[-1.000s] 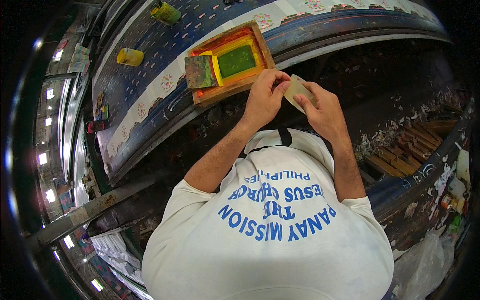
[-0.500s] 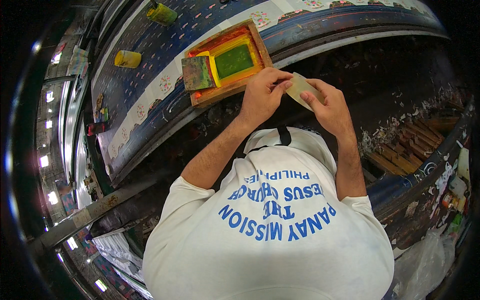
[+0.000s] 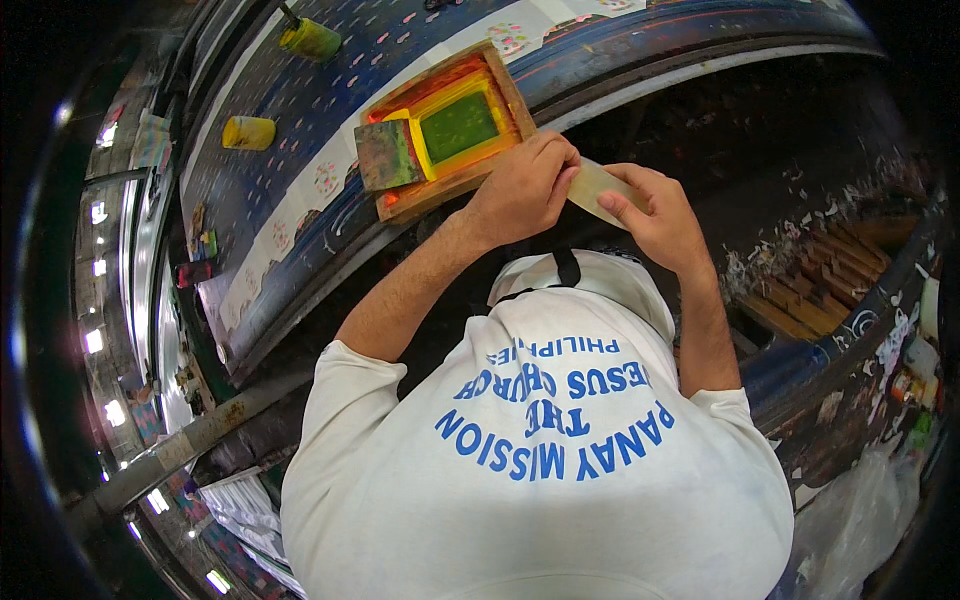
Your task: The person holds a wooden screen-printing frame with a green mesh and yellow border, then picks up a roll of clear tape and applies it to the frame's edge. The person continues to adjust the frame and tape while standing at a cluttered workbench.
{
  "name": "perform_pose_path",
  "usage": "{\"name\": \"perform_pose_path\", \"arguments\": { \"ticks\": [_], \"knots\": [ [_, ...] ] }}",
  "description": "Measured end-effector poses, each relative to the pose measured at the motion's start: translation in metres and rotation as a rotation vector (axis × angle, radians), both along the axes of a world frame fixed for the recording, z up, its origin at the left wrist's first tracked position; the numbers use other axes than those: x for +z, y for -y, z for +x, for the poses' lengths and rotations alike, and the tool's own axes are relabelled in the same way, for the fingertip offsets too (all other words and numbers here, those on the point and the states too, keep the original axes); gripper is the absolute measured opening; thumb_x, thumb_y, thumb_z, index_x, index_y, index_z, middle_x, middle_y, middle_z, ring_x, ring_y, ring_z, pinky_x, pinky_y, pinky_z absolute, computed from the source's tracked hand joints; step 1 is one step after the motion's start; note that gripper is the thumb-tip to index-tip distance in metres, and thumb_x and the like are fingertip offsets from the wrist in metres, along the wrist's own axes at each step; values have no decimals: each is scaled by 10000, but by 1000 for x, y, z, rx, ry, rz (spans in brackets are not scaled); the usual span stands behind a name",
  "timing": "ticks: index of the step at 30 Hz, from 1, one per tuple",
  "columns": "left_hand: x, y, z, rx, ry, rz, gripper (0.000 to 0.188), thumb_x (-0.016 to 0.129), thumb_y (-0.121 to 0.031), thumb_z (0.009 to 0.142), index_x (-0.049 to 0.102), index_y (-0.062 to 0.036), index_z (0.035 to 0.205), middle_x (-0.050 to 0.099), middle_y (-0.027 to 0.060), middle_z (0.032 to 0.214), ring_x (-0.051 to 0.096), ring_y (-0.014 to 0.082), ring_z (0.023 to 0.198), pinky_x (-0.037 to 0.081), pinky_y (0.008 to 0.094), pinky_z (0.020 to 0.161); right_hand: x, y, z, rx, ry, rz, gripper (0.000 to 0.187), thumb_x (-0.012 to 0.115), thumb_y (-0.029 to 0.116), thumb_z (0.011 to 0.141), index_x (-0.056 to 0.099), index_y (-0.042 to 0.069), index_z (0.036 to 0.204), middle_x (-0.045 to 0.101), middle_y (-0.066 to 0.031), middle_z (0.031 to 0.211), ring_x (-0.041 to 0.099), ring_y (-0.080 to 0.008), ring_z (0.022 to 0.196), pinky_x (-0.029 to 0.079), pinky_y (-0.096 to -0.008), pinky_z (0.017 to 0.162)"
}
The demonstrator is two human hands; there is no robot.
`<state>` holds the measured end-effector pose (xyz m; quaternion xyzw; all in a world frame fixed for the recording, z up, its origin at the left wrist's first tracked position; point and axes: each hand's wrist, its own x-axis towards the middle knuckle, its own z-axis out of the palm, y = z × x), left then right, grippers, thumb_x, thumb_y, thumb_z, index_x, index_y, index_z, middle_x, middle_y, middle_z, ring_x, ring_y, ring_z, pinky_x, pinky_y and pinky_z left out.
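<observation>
**Hands Check: Pale Piece Held Clear of the Printing Table**

From where I stand, the person's two hands are raised together in front of a white shirt (image 3: 540,540) with blue lettering. The right hand (image 3: 655,215) holds a pale, translucent piece (image 3: 600,190), thumb laid on its near face and fingers behind. The left hand (image 3: 525,190) is narrow, thumb drawn against curled fingers, and meets the piece at its left end; whether an edge is pinched there I cannot tell, as the fingers cover that spot.

The piece is in the air between both hands, over the dark gap beside the long blue table (image 3: 580,70), just beside the near right corner of a wooden frame (image 3: 430,197). The frame rests at the table's edge, its inner walls smeared red and yellow (the colouring is heavy) around a green panel (image 3: 460,128). A stained flat block (image 3: 388,158) lies across its left end.

Further across the table are a yellow tub (image 3: 248,132) and a yellow-green container (image 3: 312,40). A white strip (image 3: 325,180) with floral prints runs beneath the frame. To the right, well apart, are wooden slats (image 3: 820,290) and a clear plastic bag (image 3: 870,515).
</observation>
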<state>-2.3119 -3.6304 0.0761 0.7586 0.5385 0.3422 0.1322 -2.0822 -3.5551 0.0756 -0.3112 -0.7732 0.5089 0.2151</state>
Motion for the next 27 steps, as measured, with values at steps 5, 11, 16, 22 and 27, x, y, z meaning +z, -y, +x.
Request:
{"name": "perform_pose_path", "arguments": {
  "ticks": [5,11,16,22,27],
  "knots": [
    [-4,-1,1,-58,58,61,133,670,-4,999,587,14,1102,635,201,1090,658,386,967,551,427,841,-7,-4,5,-13,-136,-266,413,761,311,1007,744,-19,1255,782,-133,1005,727,-181,884,575,-336,833],
    [-16,-3,1,-9,406,-104,271,678,11,1018,602,13,1278,659,160,1153,686,292,1039,577,376,896,9,-6,10,-91,-44,-142,414,749,301,1012,742,-25,1266,792,-156,1046,749,-207,917,581,-341,841],
    [-7,-12,10,50,559,-100,384,784,-63,989,712,-17,1364,703,112,1161,698,199,1074,596,314,885,13,-8,6,-120,-47,-102,421,740,304,1014,740,-28,1273,795,-188,1065,765,-242,928,590,-366,838],
    [-9,-14,15,196,721,-222,172,838,-81,945,846,-30,1109,715,96,1097,711,179,997,588,286,836,12,-8,0,-133,-25,-34,441,739,320,1015,735,-29,1283,791,-208,1073,770,-262,933,595,-387,849],
    [-6,-18,13,220,667,-217,91,812,-45,943,829,-5,1022,723,88,1049,717,177,926,583,302,811,10,-10,2,-129,-16,-48,447,743,327,1015,734,-27,1289,791,-211,1090,773,-265,957,596,-385,871]
  ]
}}
